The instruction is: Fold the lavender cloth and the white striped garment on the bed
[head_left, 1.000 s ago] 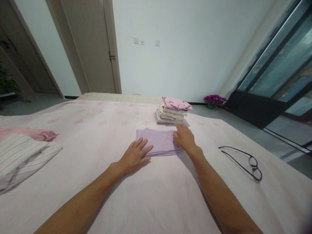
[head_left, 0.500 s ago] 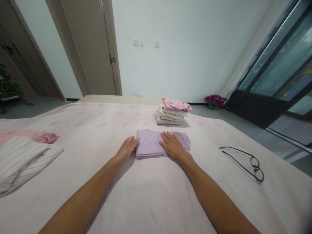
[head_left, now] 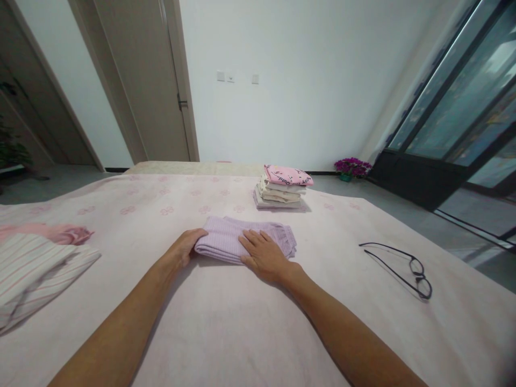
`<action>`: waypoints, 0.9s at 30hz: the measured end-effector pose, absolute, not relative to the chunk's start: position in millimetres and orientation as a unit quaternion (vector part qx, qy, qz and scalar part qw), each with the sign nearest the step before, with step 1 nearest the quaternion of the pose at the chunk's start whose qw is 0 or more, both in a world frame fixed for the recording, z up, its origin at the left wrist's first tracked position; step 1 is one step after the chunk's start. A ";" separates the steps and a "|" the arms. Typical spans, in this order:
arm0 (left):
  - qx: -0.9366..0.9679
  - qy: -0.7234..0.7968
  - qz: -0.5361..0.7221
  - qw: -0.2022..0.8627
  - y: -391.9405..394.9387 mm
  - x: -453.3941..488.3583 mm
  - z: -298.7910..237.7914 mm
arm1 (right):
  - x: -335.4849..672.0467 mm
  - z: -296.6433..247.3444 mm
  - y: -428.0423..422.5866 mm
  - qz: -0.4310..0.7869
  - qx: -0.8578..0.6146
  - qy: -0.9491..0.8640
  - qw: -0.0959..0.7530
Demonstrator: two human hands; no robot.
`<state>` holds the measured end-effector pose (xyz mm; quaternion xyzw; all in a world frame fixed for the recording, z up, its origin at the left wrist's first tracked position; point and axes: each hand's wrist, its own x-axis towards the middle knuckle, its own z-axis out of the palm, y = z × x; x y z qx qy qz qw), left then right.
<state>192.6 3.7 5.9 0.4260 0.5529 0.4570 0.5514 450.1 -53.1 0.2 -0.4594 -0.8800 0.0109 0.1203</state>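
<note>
A folded lilac ribbed garment (head_left: 226,235) lies before me on the pale pink bed sheet (head_left: 226,317). My left hand (head_left: 186,246) grips its left edge, which is lifted slightly; the fingertips are hidden under the cloth. Flat on the garment's right half rests my right hand (head_left: 264,255), fingers stretched out. Beyond it stands a stack of folded clothes (head_left: 281,194), with a pink printed garment (head_left: 287,175) on top.
At the left lie a striped white garment (head_left: 40,269) and a pink garment (head_left: 60,233). Black-framed glasses (head_left: 417,274) rest on the sheet at the right. Purple flowers (head_left: 352,166) stand on the floor past the bed, near the wall.
The lilac garment has shifted left with both hands. Its left edge has come up a little in my left hand. The view has also turned slightly.
</note>
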 end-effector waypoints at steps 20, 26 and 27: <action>0.579 0.442 0.359 0.584 -25.1 319.7 55.2 | 477.8 35.6 -29.1 0.479 -0.525 -0.549 0.440; 0.780 0.454 0.393 0.176 -13.2 316.3 27.0 | 500.7 35.0 -17.5 0.356 -0.601 -0.594 0.398; 0.806 0.444 0.367 0.138 -13.0 319.5 21.9 | 504.4 36.0 -16.8 0.324 -0.613 -0.611 0.382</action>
